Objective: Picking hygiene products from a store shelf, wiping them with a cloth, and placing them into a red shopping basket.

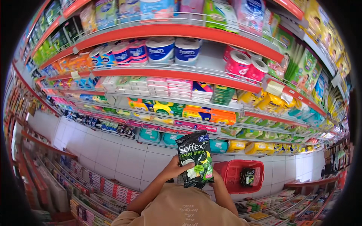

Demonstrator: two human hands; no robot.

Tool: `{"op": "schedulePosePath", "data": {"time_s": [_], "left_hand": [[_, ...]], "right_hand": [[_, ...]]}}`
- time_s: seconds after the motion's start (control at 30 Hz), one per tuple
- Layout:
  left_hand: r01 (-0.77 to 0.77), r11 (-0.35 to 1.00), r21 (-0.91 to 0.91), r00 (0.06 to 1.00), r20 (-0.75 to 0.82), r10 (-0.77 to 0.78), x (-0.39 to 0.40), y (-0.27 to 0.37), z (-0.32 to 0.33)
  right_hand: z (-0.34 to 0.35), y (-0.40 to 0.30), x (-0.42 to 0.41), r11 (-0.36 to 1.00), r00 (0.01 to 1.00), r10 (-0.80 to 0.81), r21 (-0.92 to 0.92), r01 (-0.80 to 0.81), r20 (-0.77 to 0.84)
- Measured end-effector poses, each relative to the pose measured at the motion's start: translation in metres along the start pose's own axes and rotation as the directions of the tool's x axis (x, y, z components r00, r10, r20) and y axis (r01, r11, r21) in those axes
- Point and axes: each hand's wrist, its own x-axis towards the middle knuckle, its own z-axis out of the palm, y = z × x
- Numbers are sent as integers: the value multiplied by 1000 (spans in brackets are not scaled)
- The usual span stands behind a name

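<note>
A black and green plastic pack of Softex sanitary pads (195, 158) is held upright before my chest, its printed front towards the camera. My left hand (179, 168) grips its left side, with the thumb lying across the front. At the lower right edge of the pack is my right hand (216, 178), its fingers mostly hidden behind the pack, so its hold cannot be made out. To the right, on the floor, stands a red plastic shopping basket (260, 178) with a similar black Softex pack (247, 177) inside.
Ahead rises a shelf unit with red edge strips (175, 74), bearing toilet rolls (160, 50), tissue packs (167, 108) and wipes. Teal packs (150, 135) stand on its lowest shelf. White floor tiles (124, 158) run along the aisle. Stocked shelves (104, 186) also stand behind me on both sides.
</note>
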Motion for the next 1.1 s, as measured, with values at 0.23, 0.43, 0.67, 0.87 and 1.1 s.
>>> {"op": "schedulePosePath", "data": {"time_s": [0.23, 0.43, 0.67, 0.87, 1.1], "left_hand": [[-291, 918, 269, 911, -217, 352, -6, 21, -43], [-239, 929, 283, 914, -256, 314, 4, 22, -40], [-497, 647, 579, 814, 52, 579, 21, -18, -21], [-354, 869, 345, 935, 131, 329, 15, 17, 21], [-404, 882, 242, 907, -15, 420, 39, -15, 19]], "right_hand": [[26, -37, 0, 910, 699, -389, -131, 394, -599], [60, -68, -24, 661, 405, -749, -556, 503, -524], [139, -69, -18, -328, 599, -705, -923, 199, 380], [74, -132, -15, -231, 481, -842, -969, 86, 244], [105, -128, -61, -280, 451, -784, -891, 357, 427]]}}
